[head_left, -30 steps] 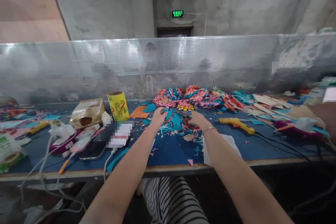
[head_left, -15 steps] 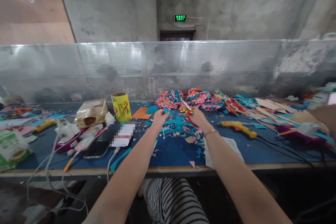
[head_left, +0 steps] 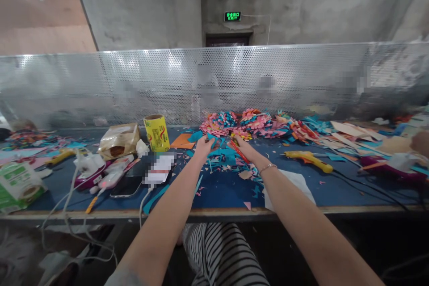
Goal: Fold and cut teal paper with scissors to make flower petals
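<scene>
My left hand [head_left: 203,146] pinches a piece of blue paper [head_left: 210,136] over the middle of the blue table. Just to its right, my right hand [head_left: 244,146] is closed on red-handled scissors [head_left: 240,151]; the blades are hard to make out. Blue paper scraps [head_left: 223,156] lie under and between both hands. Behind them is a pile of pink, blue and orange cut paper [head_left: 217,124].
A yellow roll [head_left: 157,134], a plastic-wrapped package [head_left: 119,141] and phones [head_left: 160,169] with cables stand left. A yellow glue gun [head_left: 310,161] lies right, near white paper [head_left: 295,187]. A perforated metal screen [head_left: 140,80] runs behind.
The scissors have turned from pointing up and left, blades plainly visible, to a lower position near the blue paper. The camera view has shifted slightly.
</scene>
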A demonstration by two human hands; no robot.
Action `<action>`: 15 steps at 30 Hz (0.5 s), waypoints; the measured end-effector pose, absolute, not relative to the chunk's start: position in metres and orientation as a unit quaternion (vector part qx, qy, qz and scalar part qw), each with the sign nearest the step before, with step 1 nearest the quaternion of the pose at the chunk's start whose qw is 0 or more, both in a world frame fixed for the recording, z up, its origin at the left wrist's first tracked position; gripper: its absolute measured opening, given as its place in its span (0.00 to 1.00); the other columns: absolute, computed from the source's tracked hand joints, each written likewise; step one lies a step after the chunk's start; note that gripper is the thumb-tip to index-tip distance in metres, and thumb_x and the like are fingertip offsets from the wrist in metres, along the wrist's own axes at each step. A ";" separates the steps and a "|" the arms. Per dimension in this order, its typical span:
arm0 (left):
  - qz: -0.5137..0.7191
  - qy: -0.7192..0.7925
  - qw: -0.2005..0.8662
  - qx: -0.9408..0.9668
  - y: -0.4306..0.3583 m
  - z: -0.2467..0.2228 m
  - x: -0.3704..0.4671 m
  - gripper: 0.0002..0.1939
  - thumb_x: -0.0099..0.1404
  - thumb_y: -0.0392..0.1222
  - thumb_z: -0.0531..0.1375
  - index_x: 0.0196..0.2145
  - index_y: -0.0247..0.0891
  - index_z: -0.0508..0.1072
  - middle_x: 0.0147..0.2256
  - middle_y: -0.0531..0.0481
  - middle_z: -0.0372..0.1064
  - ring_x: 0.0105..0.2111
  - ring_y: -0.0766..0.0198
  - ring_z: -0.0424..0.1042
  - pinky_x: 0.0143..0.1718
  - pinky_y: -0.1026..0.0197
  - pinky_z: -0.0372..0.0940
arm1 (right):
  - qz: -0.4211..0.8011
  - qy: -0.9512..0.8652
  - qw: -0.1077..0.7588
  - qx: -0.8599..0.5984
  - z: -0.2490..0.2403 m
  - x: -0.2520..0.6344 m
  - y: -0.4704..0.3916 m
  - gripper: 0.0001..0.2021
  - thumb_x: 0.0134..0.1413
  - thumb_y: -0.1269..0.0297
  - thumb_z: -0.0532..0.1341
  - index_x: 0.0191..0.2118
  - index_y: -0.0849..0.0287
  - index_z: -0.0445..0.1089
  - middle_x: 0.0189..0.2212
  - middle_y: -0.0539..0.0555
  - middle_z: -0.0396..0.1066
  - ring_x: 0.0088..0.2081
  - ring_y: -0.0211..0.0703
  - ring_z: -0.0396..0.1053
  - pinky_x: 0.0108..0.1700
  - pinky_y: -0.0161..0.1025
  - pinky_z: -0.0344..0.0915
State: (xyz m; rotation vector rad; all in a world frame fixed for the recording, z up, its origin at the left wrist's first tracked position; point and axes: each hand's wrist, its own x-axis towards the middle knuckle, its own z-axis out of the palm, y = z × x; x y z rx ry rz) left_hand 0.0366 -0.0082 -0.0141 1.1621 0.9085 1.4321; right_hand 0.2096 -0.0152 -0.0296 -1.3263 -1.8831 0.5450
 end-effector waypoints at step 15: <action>0.623 0.300 0.526 0.496 -0.008 -0.013 0.039 0.17 0.45 0.43 0.66 0.23 0.36 0.60 0.20 0.54 0.68 0.22 0.67 0.70 0.28 0.63 0.66 | 0.289 -0.781 0.390 -0.392 -0.024 0.206 -0.036 0.18 0.50 0.53 0.56 0.44 0.58 0.64 0.37 0.53 0.66 0.39 0.40 0.64 0.41 0.37 0.63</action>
